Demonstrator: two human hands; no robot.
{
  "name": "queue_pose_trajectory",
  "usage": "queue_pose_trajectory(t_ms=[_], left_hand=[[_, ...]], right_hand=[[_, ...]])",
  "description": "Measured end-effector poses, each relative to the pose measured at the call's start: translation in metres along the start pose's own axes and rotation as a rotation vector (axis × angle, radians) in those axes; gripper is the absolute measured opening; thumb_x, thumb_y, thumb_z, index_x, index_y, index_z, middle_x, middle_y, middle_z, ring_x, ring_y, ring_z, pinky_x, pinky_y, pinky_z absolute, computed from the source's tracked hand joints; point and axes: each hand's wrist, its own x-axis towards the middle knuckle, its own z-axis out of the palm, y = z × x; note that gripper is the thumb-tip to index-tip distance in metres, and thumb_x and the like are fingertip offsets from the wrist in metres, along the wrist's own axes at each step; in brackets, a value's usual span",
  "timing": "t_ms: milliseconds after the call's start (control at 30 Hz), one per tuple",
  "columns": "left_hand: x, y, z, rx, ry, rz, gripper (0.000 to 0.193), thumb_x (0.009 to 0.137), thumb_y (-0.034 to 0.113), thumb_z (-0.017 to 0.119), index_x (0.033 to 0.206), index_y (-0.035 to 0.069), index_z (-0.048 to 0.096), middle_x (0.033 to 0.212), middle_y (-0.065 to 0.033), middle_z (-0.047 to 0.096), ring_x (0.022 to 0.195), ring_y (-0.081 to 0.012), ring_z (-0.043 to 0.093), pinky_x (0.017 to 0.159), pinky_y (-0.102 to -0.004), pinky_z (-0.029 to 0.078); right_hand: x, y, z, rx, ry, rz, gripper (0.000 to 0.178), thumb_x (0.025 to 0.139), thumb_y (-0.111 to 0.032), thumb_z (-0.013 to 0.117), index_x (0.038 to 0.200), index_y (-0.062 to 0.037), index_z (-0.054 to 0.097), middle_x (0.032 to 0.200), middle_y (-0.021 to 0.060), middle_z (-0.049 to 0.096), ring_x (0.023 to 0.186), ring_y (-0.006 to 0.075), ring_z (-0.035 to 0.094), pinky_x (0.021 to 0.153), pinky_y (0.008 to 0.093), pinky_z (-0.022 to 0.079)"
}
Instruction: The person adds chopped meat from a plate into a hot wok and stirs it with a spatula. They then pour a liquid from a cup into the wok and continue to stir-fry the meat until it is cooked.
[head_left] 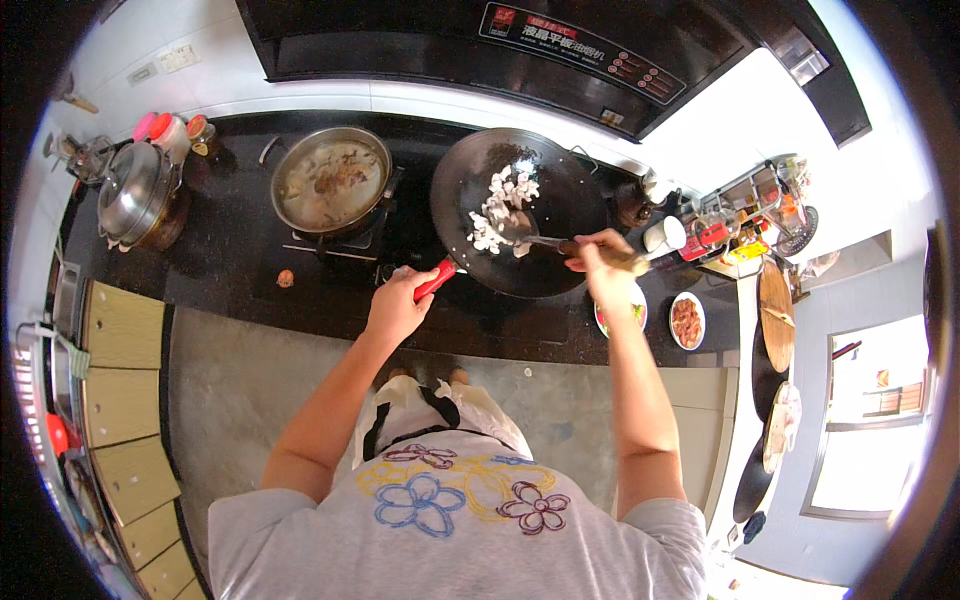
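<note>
My left hand [397, 303] is closed around the red handle of a black wok [568, 190]. My right hand [607, 268] grips the handle of a wok spatula [546, 241], whose metal blade rests inside the wok. White chunks of food [506, 192] lie in a loose band across the left and middle of the wok, touching the blade; their kind I cannot make out. Below my right hand, a white plate [604, 316] with green and red food is partly covered by the wrist. Beside it sits a small white plate of reddish-brown sliced food [687, 321].
Left of the wok, a wide metal pot [332, 180] holds cloudy liquid with brownish pieces. A lidded steel pot [138, 192] and jars [170, 137] stand far left. At right are a white cup [664, 237] and a condiment rack [735, 222]. A black range hood [420, 50] hangs above.
</note>
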Motion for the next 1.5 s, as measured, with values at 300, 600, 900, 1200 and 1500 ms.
queue_pose_trajectory(t_ms=[300, 600, 900, 1200, 1500], left_hand=[[-0.001, 0.002, 0.003, 0.008, -0.016, -0.027, 0.038, 0.077, 0.01, 0.073, 0.114, 0.014, 0.068, 0.096, -0.0139, 0.065, 0.086, -0.0339, 0.065, 0.075, -0.0412, 0.054], [-0.005, -0.002, 0.001, 0.015, 0.007, -0.063, 0.039, 0.076, 0.01, 0.075, 0.114, 0.014, 0.068, 0.099, -0.0131, 0.066, 0.087, -0.0342, 0.065, 0.075, -0.0406, 0.054], [-0.001, 0.002, 0.003, 0.015, -0.028, -0.069, 0.041, 0.076, 0.01, 0.074, 0.116, 0.014, 0.068, 0.098, -0.014, 0.066, 0.086, -0.0353, 0.065, 0.075, -0.0412, 0.054], [-0.001, -0.001, 0.006, 0.012, -0.006, -0.041, 0.041, 0.076, 0.01, 0.074, 0.116, 0.015, 0.068, 0.098, -0.0134, 0.066, 0.086, -0.0345, 0.065, 0.076, -0.0406, 0.054], [-0.004, 0.003, 0.002, 0.008, -0.027, -0.069, 0.04, 0.077, 0.009, 0.072, 0.116, 0.015, 0.068, 0.1, -0.015, 0.066, 0.088, -0.0342, 0.065, 0.077, -0.0409, 0.055]], right_hand=[[0.006, -0.018, 0.022, -0.008, -0.001, 0.087, 0.012, 0.087, -0.006, 0.06, 0.085, 0.0055, 0.058, 0.076, 0.0167, 0.067, 0.056, 0.0228, 0.068, 0.05, 0.0301, 0.059], [0.007, -0.042, 0.006, -0.186, 0.031, -0.02, 0.013, 0.087, -0.006, 0.064, 0.082, 0.0058, 0.063, 0.071, 0.0122, 0.066, 0.057, 0.0189, 0.068, 0.055, 0.0275, 0.059], [0.048, -0.002, 0.028, -0.642, 0.015, -0.599, 0.009, 0.076, -0.009, 0.07, 0.08, -0.0021, 0.066, 0.085, 0.0163, 0.068, 0.079, 0.0315, 0.069, 0.071, 0.0358, 0.054], [0.036, 0.057, 0.025, 0.078, -0.03, -0.173, 0.003, 0.09, -0.003, 0.066, 0.09, -0.0015, 0.063, 0.092, 0.0103, 0.068, 0.079, 0.0153, 0.066, 0.072, 0.0281, 0.056], [-0.051, 0.097, -0.001, 0.023, -0.017, -0.245, 0.005, 0.091, -0.002, 0.064, 0.092, 0.0004, 0.06, 0.1, 0.0136, 0.066, 0.078, 0.0174, 0.068, 0.072, 0.0282, 0.058]])
